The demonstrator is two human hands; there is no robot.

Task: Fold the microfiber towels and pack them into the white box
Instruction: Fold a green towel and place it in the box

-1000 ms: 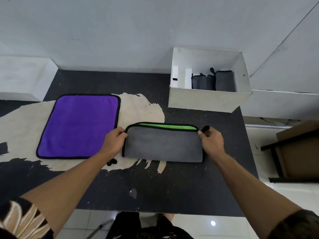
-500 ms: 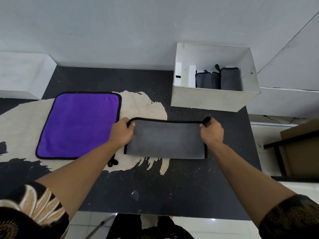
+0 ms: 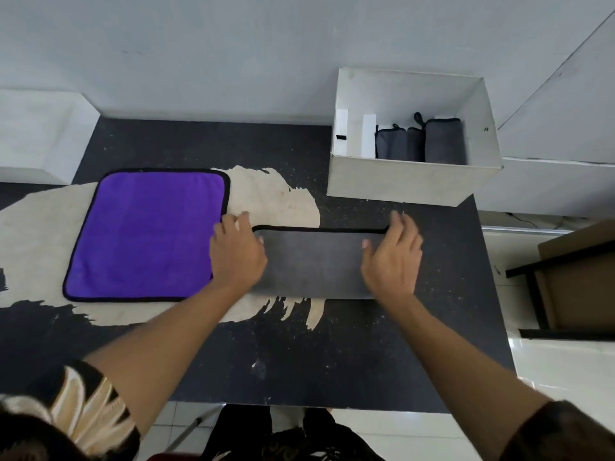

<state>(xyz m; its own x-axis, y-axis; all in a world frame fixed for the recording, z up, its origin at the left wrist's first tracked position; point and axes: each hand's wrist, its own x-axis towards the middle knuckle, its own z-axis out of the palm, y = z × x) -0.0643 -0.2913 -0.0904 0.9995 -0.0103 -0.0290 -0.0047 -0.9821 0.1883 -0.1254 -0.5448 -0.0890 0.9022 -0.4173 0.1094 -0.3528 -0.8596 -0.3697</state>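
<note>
Gray towel [image 3: 312, 264], a folded rectangle, lies under left hand [image 3: 238, 252] and right hand [image 3: 392, 257], both flat.

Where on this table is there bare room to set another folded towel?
Bare: the near strip of table before the grey towel, and the far strip between purple towel and wall. Crowded: the white box, right side holding folded towels.

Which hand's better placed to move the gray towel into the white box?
Right, probably. The right hand rests on the gray towel at its box-side end; the white box sits beyond. The left hand is farther.
</note>
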